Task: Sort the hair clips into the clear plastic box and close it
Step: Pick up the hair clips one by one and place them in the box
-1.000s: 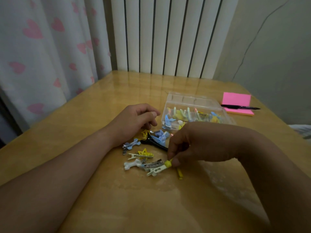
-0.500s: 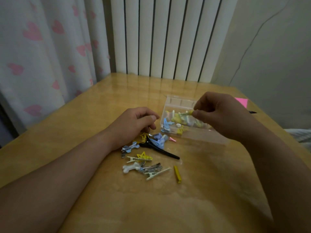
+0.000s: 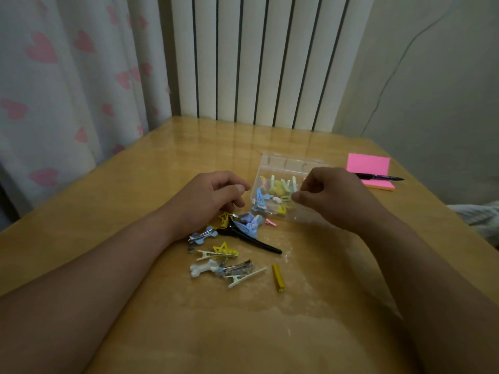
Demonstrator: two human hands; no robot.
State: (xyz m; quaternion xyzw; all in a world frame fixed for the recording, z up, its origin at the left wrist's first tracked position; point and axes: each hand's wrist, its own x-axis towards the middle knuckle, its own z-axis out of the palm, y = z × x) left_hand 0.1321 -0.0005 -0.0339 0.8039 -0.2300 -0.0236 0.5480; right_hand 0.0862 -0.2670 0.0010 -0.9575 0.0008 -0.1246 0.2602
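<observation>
The clear plastic box [image 3: 272, 161] stands open at mid-table and holds several yellow, blue and pale hair clips [image 3: 280, 188]. My right hand [image 3: 333, 198] hovers over the box's right half, fingers curled in; no clip shows between them. Resting on the table just left of the box is my left hand [image 3: 205, 201], loosely closed. In front of it lies a loose pile: a long black clip [image 3: 251, 240], a yellow star clip [image 3: 220, 251], a white bone clip [image 3: 202, 268], a silver clip [image 3: 243, 276] and a yellow bar clip [image 3: 278, 278].
A pink sticky-note pad [image 3: 370, 166] with a black pen [image 3: 380, 177] across it lies at the right rear of the wooden table [image 3: 243, 333]. A heart-print curtain [image 3: 67, 90] hangs at the left, and a white slatted panel [image 3: 256, 58] stands behind the table.
My right hand picked a yellow clip from the pile, carried it up over the box, and now shows no clip. The left hand has stayed put.
</observation>
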